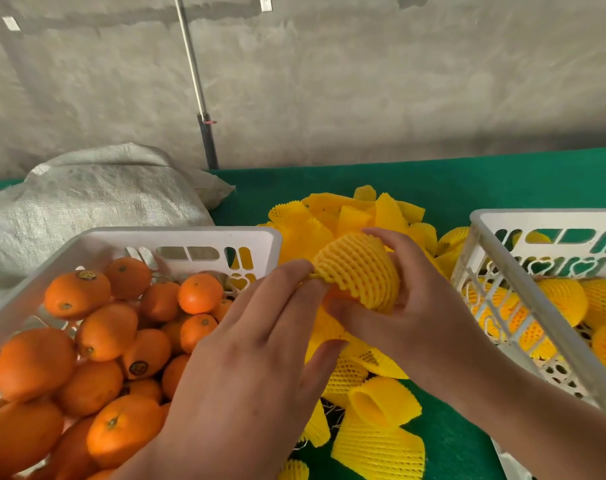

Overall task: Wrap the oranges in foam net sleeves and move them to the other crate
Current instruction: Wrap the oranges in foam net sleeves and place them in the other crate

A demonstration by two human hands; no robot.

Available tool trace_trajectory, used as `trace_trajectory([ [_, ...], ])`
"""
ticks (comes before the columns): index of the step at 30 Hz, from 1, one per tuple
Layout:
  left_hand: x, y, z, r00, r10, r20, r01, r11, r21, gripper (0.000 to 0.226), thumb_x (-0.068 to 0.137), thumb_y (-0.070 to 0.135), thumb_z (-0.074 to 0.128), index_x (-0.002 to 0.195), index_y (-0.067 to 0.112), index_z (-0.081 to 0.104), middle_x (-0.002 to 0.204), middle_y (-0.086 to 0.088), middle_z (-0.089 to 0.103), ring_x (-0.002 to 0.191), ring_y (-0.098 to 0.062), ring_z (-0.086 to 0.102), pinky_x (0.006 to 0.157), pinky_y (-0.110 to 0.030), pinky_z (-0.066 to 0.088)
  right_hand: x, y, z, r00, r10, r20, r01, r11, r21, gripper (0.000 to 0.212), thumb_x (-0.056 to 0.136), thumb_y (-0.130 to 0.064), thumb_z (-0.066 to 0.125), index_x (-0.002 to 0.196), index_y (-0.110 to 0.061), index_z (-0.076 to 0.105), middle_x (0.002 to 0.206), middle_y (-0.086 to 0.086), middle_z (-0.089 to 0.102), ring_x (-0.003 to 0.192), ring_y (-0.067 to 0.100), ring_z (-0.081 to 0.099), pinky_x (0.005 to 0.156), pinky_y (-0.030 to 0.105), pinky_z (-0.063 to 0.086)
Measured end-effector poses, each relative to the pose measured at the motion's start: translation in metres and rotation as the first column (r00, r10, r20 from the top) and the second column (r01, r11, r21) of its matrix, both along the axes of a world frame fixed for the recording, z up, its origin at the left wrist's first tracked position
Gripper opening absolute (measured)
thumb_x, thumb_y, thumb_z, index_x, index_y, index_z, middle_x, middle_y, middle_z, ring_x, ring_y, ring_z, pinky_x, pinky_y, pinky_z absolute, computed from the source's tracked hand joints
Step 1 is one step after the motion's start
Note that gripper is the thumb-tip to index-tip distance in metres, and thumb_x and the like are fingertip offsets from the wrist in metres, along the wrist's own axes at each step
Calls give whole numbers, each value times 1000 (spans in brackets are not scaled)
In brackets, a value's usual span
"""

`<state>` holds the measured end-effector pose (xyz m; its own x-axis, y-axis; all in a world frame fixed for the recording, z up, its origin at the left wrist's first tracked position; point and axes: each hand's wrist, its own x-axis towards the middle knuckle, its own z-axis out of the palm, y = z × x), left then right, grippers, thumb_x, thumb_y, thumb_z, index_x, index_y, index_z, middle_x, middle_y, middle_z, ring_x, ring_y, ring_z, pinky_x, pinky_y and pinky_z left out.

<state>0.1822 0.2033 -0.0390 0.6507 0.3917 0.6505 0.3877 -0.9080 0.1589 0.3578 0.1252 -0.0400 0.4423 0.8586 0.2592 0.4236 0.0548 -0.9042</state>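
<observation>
An orange [332, 295], mostly covered by a yellow foam net sleeve [358, 270], is gripped by the right hand [403, 306] above the pile of loose sleeves [370, 414] on the green table [467, 181]. The sleeve's edge is touched by the straight, relaxed fingers of the left hand [260, 344]. Bare oranges [97, 344] are held in the left crate [176, 237]; wrapped ones [564, 299] lie in the right crate [537, 216].
</observation>
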Motion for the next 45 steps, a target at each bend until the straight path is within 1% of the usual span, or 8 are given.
trace_trajectory([
  [10, -5, -4, 5, 995, -88, 37, 94, 964, -249, 35, 101, 65, 46, 112, 34, 59, 147, 21, 47, 100, -2, 66, 63, -30, 61, 23, 1, -8, 989, -63, 135, 67, 997, -28, 89, 63, -60, 87, 139, -54, 41, 129, -24, 57, 117, 6, 61, 86, 35, 62],
  [16, -9, -3, 5, 996, -44, 83, 75, 903, -423, 71, 96, 81, 27, 157, 45, 18, 151, 25, 46, 124, 7, 56, 82, -24, 59, 15, -8, -5, 953, 156, 261, -143, 987, -69, 98, 71, -47, 94, 150, -52, 36, 143, -27, 47, 126, 6, 57, 84, 29, 63],
  [19, -8, -2, 4, 997, -67, 36, 76, 889, -452, 81, 93, 85, 28, 161, 46, 6, 118, 20, 63, 96, 6, 66, 69, -14, 52, 5, -10, -4, 919, 205, 337, -193, 979, -69, 95, 75, -53, 87, 152, -54, 31, 146, -32, 42, 128, 2, 54, 86, 26, 62],
  [25, -6, 0, 1, 996, -79, 37, 87, 900, -428, 59, 95, 78, 43, 144, 45, 35, 111, 27, 53, 91, 4, 61, 65, -15, 51, 0, -10, 3, 914, 259, 313, -240, 966, -99, 102, 74, -60, 80, 156, -58, 20, 152, -37, 33, 136, 2, 47, 95, 38, 60],
  [30, -4, -1, 5, 999, 44, 31, -26, 895, -446, 60, 89, 81, 48, 139, 55, 29, 128, 45, 35, 89, 4, 62, 58, -9, 49, 2, -8, -3, 912, 401, 89, -356, 879, -317, 138, 64, -49, 98, 146, -76, -10, 160, -33, 24, 129, -3, 55, 87, 27, 62],
  [36, -3, -8, 10, 997, 31, -75, -60, 902, -428, 92, 80, 69, 62, 150, 68, 3, 126, 65, 12, 95, -14, 65, 70, -24, 55, 7, -1, 2, 871, 441, -218, -482, 854, -197, 105, 65, -51, 88, 154, -51, 32, 149, -16, 54, 133, 14, 59, 103, 49, 55],
  [40, -1, -3, 2, 994, -29, -106, -8, 945, -328, 106, 77, 55, 73, 158, 56, 4, 134, 44, 37, 122, -12, 55, 90, -42, 57, 10, -1, 0, 907, 351, -232, -393, 904, -171, 82, 70, -45, 87, 142, -43, 49, 131, -11, 67, 117, 14, 69, 97, 45, 60],
  [45, 3, 5, -8, 988, -31, -148, -2, 977, -215, 104, 74, 55, 72, 163, 37, 21, 136, 24, 49, 118, 7, 36, 84, -22, 41, 17, 1, -5, 947, 295, -130, -318, 920, -231, 61, 78, -42, 90, 130, -39, 58, 116, -6, 73, 106, 18, 73, 91, 51, 62],
])
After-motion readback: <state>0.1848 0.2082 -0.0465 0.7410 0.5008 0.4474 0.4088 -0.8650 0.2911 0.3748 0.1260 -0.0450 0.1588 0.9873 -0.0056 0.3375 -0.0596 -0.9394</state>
